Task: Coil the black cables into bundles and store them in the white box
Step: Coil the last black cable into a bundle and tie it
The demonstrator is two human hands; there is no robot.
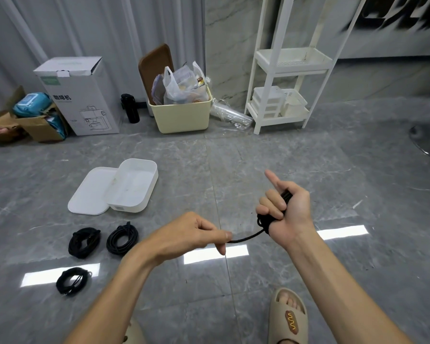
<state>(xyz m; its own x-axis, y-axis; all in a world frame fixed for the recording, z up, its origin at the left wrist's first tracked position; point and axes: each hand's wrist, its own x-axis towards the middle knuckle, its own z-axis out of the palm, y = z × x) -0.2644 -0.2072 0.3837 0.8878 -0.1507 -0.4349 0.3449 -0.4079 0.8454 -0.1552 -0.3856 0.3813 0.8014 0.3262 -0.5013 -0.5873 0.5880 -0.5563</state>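
My right hand (pixel 287 209) is closed around a partly wound black cable (pixel 265 223), with the index finger sticking up. The cable's loose end runs left to my left hand (pixel 196 234), which pinches it between thumb and fingers. Three coiled black bundles lie on the grey floor at the left: one (pixel 84 242), a second (pixel 122 238) beside it, and a third (pixel 72 280) nearer to me. The open white box (pixel 144 192) stands beyond them with nothing in it, and its lid (pixel 90 194) lies flat against its left side.
A cream bin (pixel 181 115) full of bags, a black bottle (pixel 130 108), a white carton (pixel 85 95) and brown cardboard boxes (pixel 39 126) line the far wall. A white shelf rack (pixel 283 83) stands at the back right. My sandalled foot (pixel 288 319) is at the bottom.
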